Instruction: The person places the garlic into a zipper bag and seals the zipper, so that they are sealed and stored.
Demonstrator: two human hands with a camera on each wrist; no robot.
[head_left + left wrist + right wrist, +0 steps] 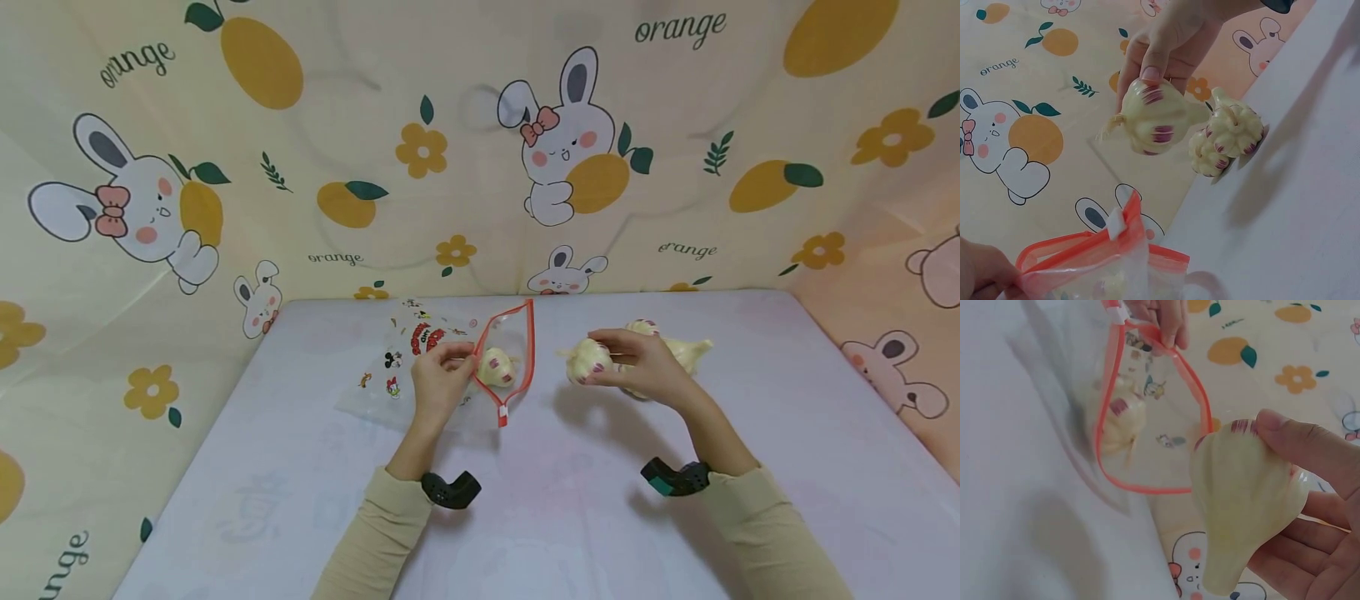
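Observation:
My left hand (441,379) pinches the red-edged rim of a clear zip bag (397,408) printed with cartoon figures. The bag's mouth gapes toward the right, with a white slider (503,411) at its near end. Inside lies a garlic bulb (497,367), cream with purple streaks. My right hand (648,367) grips another garlic bulb (587,362) between thumb and fingers, raised above the table just right of the bag mouth. In the right wrist view this held garlic bulb (1244,494) has its stem pointing down, overlapping the bag's red edge.
More garlic bulbs (686,353) lie on the white table (555,517) behind and beyond my right hand; two garlic bulbs (1235,128) show there in the left wrist view. A cloth backdrop (465,75) with rabbits and oranges rises at the table's far edge.

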